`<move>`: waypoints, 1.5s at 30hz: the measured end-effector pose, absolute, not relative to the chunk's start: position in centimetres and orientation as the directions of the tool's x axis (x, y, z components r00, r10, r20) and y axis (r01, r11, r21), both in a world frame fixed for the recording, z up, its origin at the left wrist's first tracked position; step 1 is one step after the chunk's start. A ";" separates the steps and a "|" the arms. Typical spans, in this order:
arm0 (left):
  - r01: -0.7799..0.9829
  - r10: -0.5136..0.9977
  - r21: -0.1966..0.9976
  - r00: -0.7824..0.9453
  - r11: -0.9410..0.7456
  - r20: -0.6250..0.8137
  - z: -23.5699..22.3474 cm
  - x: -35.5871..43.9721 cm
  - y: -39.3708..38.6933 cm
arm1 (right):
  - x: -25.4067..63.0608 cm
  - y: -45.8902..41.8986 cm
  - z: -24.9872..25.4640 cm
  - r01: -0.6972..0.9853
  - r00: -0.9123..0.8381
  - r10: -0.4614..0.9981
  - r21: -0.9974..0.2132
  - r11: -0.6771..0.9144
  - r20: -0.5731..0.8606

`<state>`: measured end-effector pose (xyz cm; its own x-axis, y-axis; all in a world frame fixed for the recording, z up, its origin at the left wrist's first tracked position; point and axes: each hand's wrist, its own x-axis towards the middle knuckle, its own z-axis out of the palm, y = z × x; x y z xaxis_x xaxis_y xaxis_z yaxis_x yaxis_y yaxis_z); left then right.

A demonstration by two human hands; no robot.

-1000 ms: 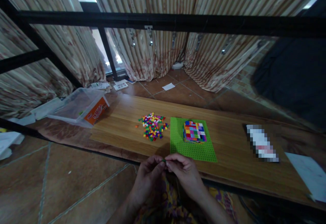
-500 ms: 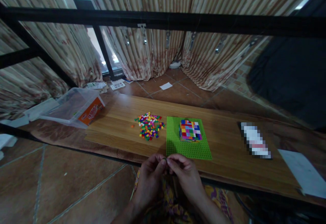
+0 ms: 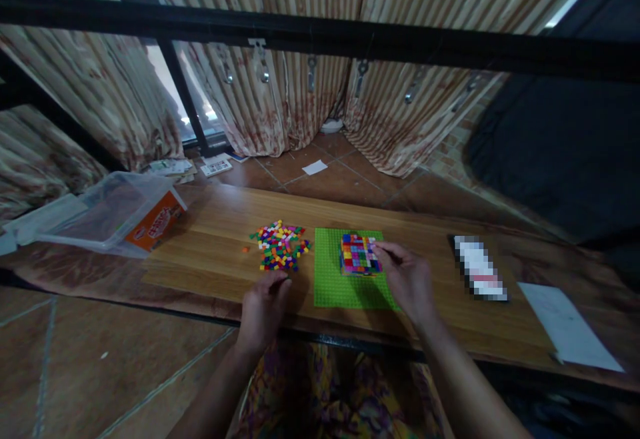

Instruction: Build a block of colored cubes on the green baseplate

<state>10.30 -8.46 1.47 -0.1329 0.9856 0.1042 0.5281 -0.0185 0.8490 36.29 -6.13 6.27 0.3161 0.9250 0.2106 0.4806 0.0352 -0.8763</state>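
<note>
A square stack of many-coloured toy bricks [image 3: 357, 254] stands on a green studded baseplate [image 3: 330, 289]. My right hand [image 3: 411, 280] is closed in a pinch, its fingertips at the stack's right edge; whatever lies between them is too small to make out. Just in front of a heap of loose small bricks [image 3: 281, 244] hovers my left hand [image 3: 264, 307], thumb and fingers pressed together. Something small and dark shows at its fingertips, its kind unclear.
A clear plastic box [image 3: 107, 216] with an orange label lies at the left of the wooden table [image 3: 200, 239]. On the right are a phone-like object [image 3: 477, 267] with a blurred screen and a white sheet [image 3: 570, 326]. A dark rail [image 3: 300, 19] crosses beyond.
My hands were together at the table's front edge around a small dark piece. They have parted: the right moved up to the stack, the left toward the loose bricks. The view shifted slightly.
</note>
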 end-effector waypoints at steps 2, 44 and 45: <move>0.622 0.979 0.782 -0.124 -0.051 0.163 1.0 9.8 -7.6 | 36.9 -4.5 6.2 0.610 0.263 0.929 -0.791 0.050 0.262; 0.779 0.880 0.527 0.064 -0.339 0.471 -1.4 9.6 -7.6 | 35.8 -2.0 3.5 0.778 0.119 0.924 -0.613 0.141 0.364; 0.783 0.880 0.523 0.063 -0.336 0.471 -1.4 9.6 -7.6 | 35.7 -2.0 3.4 0.763 0.135 0.922 -0.632 0.137 0.364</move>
<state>9.62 -7.62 -1.44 0.0627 0.8798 0.4713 0.7831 -0.3361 0.5232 35.75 -2.00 3.39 0.1353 0.9216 0.3639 0.7630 0.1374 -0.6316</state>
